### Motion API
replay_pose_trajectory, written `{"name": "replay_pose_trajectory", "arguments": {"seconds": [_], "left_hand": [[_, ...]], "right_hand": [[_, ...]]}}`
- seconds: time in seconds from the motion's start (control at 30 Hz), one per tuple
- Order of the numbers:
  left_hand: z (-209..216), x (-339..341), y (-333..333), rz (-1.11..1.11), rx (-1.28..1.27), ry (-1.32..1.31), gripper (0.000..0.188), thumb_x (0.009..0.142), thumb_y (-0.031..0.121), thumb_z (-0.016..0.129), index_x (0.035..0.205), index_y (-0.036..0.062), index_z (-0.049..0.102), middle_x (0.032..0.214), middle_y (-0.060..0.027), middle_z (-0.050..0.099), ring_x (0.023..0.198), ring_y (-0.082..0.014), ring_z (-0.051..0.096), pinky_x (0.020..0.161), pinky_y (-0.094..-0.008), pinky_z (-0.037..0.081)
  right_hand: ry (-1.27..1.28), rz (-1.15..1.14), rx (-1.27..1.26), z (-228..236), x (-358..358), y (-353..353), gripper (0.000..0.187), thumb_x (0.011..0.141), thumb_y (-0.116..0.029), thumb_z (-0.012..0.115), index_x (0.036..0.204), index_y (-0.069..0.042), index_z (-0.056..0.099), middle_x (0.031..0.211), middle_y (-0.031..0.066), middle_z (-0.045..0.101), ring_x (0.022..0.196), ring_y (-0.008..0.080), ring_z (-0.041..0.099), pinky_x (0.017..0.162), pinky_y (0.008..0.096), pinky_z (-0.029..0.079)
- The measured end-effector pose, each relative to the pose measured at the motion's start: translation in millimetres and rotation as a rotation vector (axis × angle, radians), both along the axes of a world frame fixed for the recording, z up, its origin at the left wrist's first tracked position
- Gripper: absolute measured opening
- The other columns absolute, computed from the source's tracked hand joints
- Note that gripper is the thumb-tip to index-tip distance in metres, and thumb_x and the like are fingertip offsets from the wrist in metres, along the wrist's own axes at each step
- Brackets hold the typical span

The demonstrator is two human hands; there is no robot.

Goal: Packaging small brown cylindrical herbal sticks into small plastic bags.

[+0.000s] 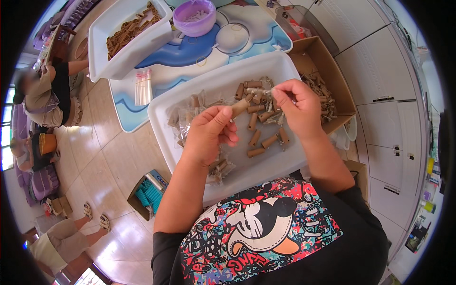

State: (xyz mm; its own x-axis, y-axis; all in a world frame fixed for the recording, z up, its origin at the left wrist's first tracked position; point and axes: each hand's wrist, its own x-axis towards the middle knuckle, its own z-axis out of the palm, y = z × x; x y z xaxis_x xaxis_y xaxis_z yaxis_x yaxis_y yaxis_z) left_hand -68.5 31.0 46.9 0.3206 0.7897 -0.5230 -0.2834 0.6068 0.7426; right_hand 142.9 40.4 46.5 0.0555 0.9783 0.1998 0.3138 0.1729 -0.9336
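Over a white plastic tub [166,142], my left hand [209,130] is closed around a brown cork-like cylinder [240,107], its tip toward my right hand. My right hand [300,105] is pinched beside it, thumb against forefinger; what lies between those fingertips is too small to make out. Beneath my hands, several loose brown cylinders [269,141] lie in the tub, some with thin pale strands attached. Clear plastic bags [221,168] holding similar pieces lie along the tub's left side, partly hidden by my left hand.
A second white tub [102,66] with brown pieces [130,35] stands far left, near a purple-lined bowl [194,21]. Clear bags [143,88] lie on the blue-patterned table [124,111]. At right is a cardboard box [339,78]; lower left, a box of teal items [148,194]. Other people sit at left.
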Motion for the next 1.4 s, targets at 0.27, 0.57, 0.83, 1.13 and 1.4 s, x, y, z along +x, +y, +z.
{"name": "replay_pose_trajectory", "arguments": {"seconds": [0.27, 0.57, 0.83, 1.13, 1.4], "left_hand": [[-1.2, 5.1, -0.3, 0.095, 0.154, 0.108, 0.03, 0.087, 0.029, 0.056, 0.095, 0.0005, 0.058, 0.079, -0.0058, 0.061, 0.063, -0.0124, 0.059, 0.057, -0.0239, 0.049], [4.4, -3.1, 0.0, 0.025, 0.167, 0.14, 0.028, 0.087, 0.023, 0.055, 0.102, -0.0007, 0.056, 0.082, -0.0056, 0.06, 0.062, -0.0105, 0.058, 0.058, -0.023, 0.051], [-10.3, -76.3, 53.6, 0.458, 0.663, 1.053, 0.035, 0.08, 0.029, 0.063, 0.095, -0.0013, 0.056, 0.079, -0.0074, 0.06, 0.071, -0.0185, 0.058, 0.064, -0.0303, 0.046], [-49.6, -150.0, 85.8, 0.196, 0.17, 1.666, 0.037, 0.077, 0.041, 0.059, 0.09, 0.0065, 0.063, 0.08, -0.0104, 0.064, 0.078, -0.025, 0.061, 0.069, -0.0353, 0.046], [-40.2, -171.5, 67.3, 0.359, 0.355, 1.509, 0.02, 0.079, 0.022, 0.058, 0.08, 0.003, 0.065, 0.071, -0.0094, 0.064, 0.066, -0.0163, 0.061, 0.06, -0.0299, 0.046]], "right_hand": [[0.127, 0.37, -0.49, 19.2, -12.4, -0.4, 0.005, 0.081, -0.004, 0.059, 0.085, -0.003, 0.056, 0.071, -0.0018, 0.054, 0.063, 0.0045, 0.048, 0.056, 0.0195, 0.041], [0.228, 0.363, -0.419, 11.8, -30.6, 1.1, 0.019, 0.082, -0.007, 0.059, 0.1, -0.003, 0.057, 0.076, -0.0012, 0.055, 0.065, 0.0044, 0.048, 0.057, 0.0196, 0.041], [0.384, 0.249, -0.369, -1.4, -36.8, 1.4, 0.018, 0.086, -0.011, 0.054, 0.102, -0.003, 0.055, 0.075, -0.0015, 0.054, 0.062, 0.0043, 0.046, 0.055, 0.0186, 0.039], [0.963, 0.332, -0.611, -18.0, -28.1, 5.8, 0.025, 0.088, -0.025, 0.055, 0.101, -0.004, 0.055, 0.07, -0.0009, 0.052, 0.058, 0.0077, 0.046, 0.051, 0.0198, 0.036], [0.849, 0.297, -0.621, -16.5, -29.5, 3.7, 0.024, 0.088, -0.025, 0.055, 0.101, -0.004, 0.054, 0.073, -0.0002, 0.053, 0.06, 0.0088, 0.048, 0.053, 0.0198, 0.038]]}}
